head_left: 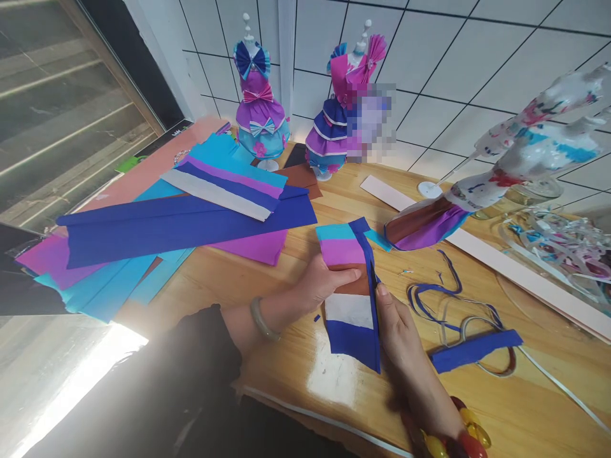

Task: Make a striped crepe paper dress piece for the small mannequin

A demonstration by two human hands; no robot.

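Observation:
My left hand (319,284) is closed on a striped fabric piece (347,312), its thumb lying across the brown band. The piece has light blue, purple, brown, white and dark blue bands. Along its right side runs a narrow dark blue strip (376,343). At that edge my right hand (400,327) is closed, thumb and fingers pinching the strip. A thin dark shape shows just above the right thumb; I cannot make out what it is. Right of this hand lie a loose dark blue strip (472,353) and thin curled offcuts (420,299).
Coloured sheets (181,222) lie piled at the left. Two small dress forms in ruffled dresses, one with bows (260,108) and one in pink (329,130), stand at the back. A tilted white form (501,168), a long pale strip (515,273) and tangled ribbons (563,235) occupy the right.

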